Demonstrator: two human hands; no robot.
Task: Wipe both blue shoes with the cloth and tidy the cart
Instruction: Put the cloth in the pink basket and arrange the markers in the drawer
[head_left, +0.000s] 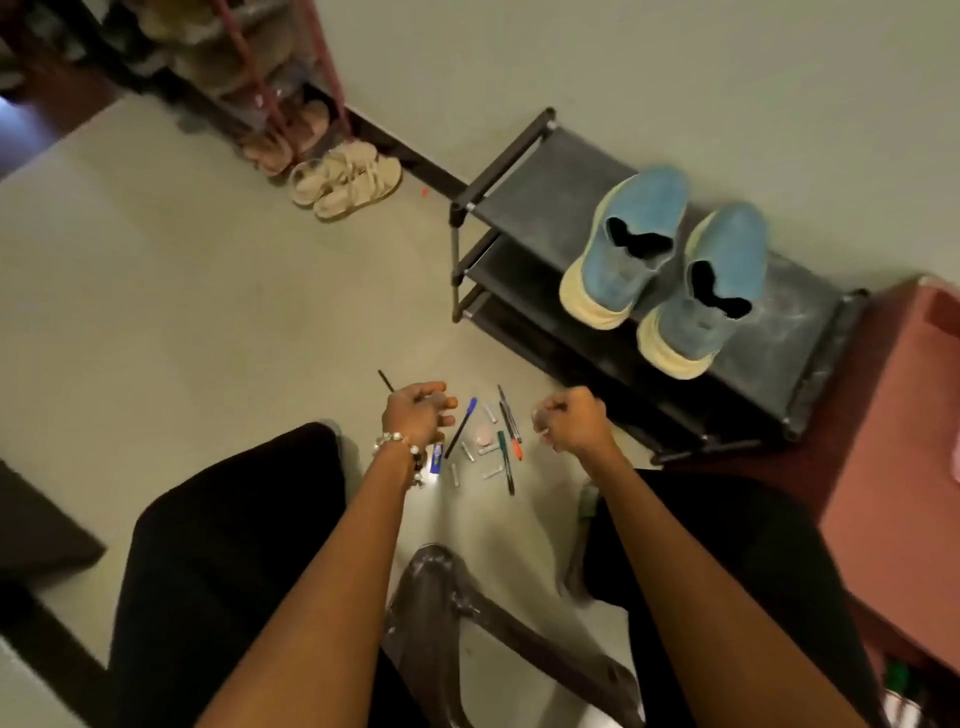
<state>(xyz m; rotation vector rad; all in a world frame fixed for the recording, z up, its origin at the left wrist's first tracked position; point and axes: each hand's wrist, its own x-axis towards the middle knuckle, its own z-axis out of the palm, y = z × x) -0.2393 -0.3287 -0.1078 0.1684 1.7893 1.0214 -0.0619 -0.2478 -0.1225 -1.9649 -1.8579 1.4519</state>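
Head view: both blue shoes (670, 270) sit on the black shoe rack (524, 192), untouched; no cloth visible. Left hand (415, 413) pinches a thin dark pencil (385, 380); right hand (571, 418) hovers clenched, seemingly empty. Likely tidying: gather the floor's scattered pens (506, 447) next.

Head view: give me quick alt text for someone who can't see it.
A person's left hand and right hand, fingers curled, hover over pens and small items scattered on a pale floor. Two blue shoes sit side by side atop a low black rack by the wall; beige sandals lie farther back.
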